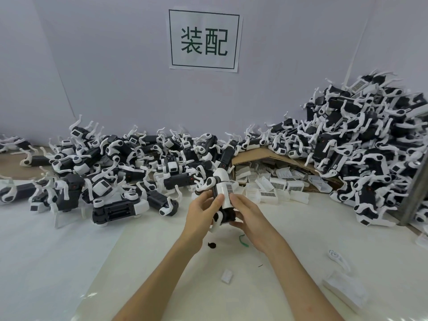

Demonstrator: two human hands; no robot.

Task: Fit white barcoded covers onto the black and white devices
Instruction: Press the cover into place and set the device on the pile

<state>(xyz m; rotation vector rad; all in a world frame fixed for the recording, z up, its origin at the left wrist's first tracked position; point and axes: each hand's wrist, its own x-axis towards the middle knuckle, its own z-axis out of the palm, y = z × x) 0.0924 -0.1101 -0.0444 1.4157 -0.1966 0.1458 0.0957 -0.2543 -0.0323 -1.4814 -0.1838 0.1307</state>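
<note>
Held above the counter [289, 239], the device [220, 176] is gripped in our left hand [202, 212] while our right hand [246, 214] pinches its barcoded cover [225, 193] (apparently part-seated); we should press evenly until flush.

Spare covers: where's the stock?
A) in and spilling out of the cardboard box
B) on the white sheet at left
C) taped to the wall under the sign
A: the loose covers lie inside the open cardboard box and spill out in front of it, just beyond the device gripped by the left hand and right hand.
</note>
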